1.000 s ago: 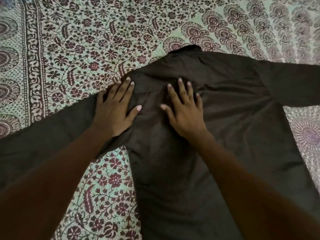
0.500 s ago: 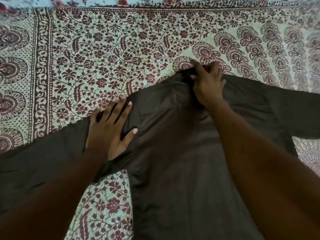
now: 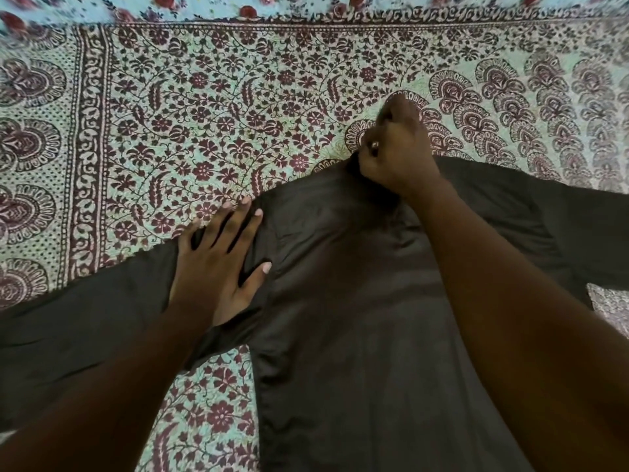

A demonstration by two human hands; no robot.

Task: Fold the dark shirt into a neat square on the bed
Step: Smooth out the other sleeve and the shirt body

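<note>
Cotton bedcover (image 3: 211, 131), pale green and printed with maroon flowers and paisley fans, stretches across the whole bed under us. On it lies the dark brown long-sleeved shirt (image 3: 347, 318), spread flat with its collar away from us, one sleeve running off to our left and the other to our right. No fold has been made yet, we judge; we are still squaring it up. A second ago both our palms lay flat on the chest, side by side. Since then our right hand (image 3: 396, 155) has gone up to the collar and now closes in a fist, pinching the cloth at the neck. Our left hand (image 3: 218, 264) stays spread, fingers apart, pressing the left shoulder seam. That suggests we are tugging the collar straight against an anchored shoulder, so later folds run true.
</note>
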